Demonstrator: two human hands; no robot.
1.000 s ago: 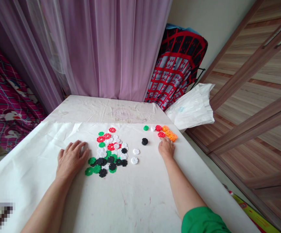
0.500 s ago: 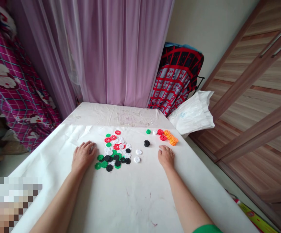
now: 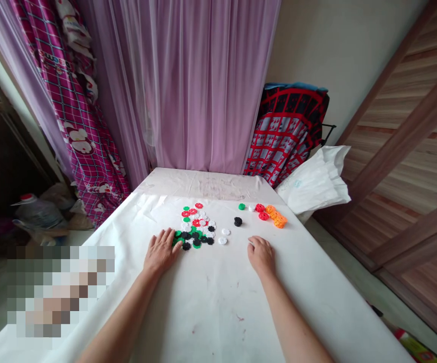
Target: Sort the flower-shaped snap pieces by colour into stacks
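My left hand (image 3: 162,251) lies palm down on the white-covered table with its fingers apart. Its fingertips and thumb touch the near left edge of a loose pile of flower-shaped plastic discs. Green, black (image 3: 196,242), white and red discs (image 3: 199,205) overlap there. Right of the pile, my right hand (image 3: 262,255) rests with curled fingers; whatever is under them, if anything, is hidden. Close by are two white discs (image 3: 223,241) and a small black stack (image 3: 238,222). Farther back sit a green piece (image 3: 241,206), a white piece (image 3: 251,208), red stacks (image 3: 263,216) and joined orange discs (image 3: 279,220).
A white plastic bag (image 3: 314,179) hangs at the table's far right corner, by a chair with a red-and-black checked cover (image 3: 278,131). Purple curtains (image 3: 210,85) hang behind the table. A wooden wardrobe (image 3: 411,166) stands right; a large bottle (image 3: 39,214) is on the floor at left.
My left hand has moved rightward to the pile, spreading its fingers onto the green discs. My right hand has shifted slightly nearer to me. The camera view has turned somewhat left.
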